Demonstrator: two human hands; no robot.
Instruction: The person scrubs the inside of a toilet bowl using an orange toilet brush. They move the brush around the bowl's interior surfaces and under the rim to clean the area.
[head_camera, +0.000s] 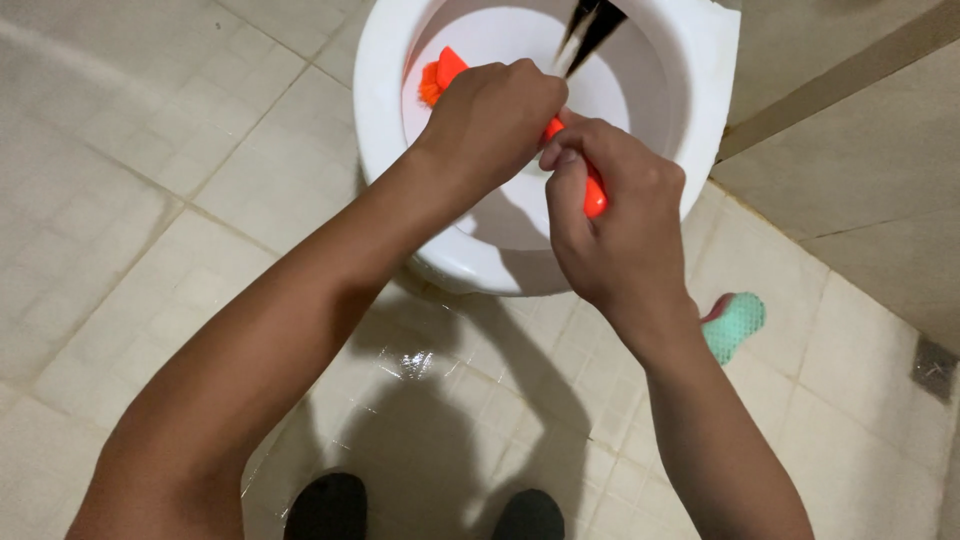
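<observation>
My left hand (495, 115) and my right hand (605, 215) both grip the orange handle of a brush (596, 198). The brush's orange bristle head (433, 82) reaches into the bowl of a white toilet (380, 120), against the left inner wall. My left hand is further along the handle, above the bowl; my right hand holds the near end over the front rim. A dark thin object (590, 30) hangs at the top of the bowl, partly cut off by the frame.
The floor is pale square tile, wet and shiny in front of the toilet (420, 365). A green mesh scrubber (735, 325) lies on the floor to the right. My two dark-clad feet (330, 505) stand at the bottom. A floor drain (935, 368) sits far right.
</observation>
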